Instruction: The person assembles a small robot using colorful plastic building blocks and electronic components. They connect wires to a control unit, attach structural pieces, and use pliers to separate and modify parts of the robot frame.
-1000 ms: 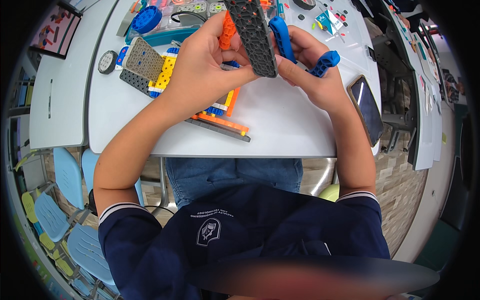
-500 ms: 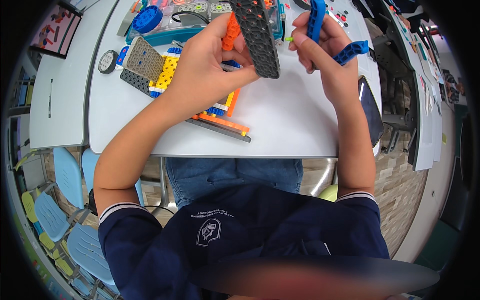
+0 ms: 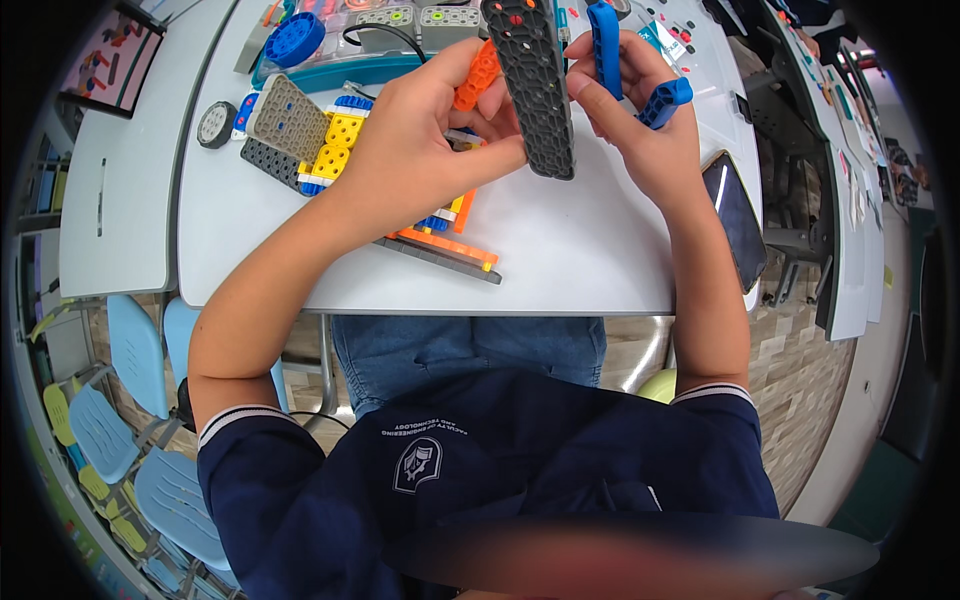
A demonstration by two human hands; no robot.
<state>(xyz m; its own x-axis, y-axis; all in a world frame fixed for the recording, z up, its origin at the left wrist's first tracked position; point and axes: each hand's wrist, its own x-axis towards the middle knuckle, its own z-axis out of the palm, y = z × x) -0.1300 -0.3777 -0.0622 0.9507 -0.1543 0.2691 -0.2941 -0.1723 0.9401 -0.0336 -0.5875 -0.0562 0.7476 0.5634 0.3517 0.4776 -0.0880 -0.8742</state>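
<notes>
My left hand (image 3: 425, 135) is closed on a long black perforated building plate (image 3: 535, 100), which stands tilted up above the table. An orange perforated piece (image 3: 477, 78) sits by its fingers, beside the plate; whether it is joined to the plate I cannot tell. Blue curved building pieces stick out of my right hand (image 3: 635, 125), one upright blue arm (image 3: 605, 50) and one shorter blue end (image 3: 665, 102). They may be one part, as the fingers hide the middle. The right fingertips are at the plate's right edge; what they pinch there is hidden.
On the white table (image 3: 590, 260) lies a yellow, blue and grey block model (image 3: 340, 140), partly behind my left arm, with an orange beam (image 3: 440, 247) near it. A small wheel (image 3: 215, 125), a teal-edged parts box (image 3: 310, 78) and a phone (image 3: 735, 220) surround the work.
My right hand has moved left with the blue piece, up to the plate. The plate has shifted slightly right and nearer. A small green pin at the right fingertips is now out of sight.
</notes>
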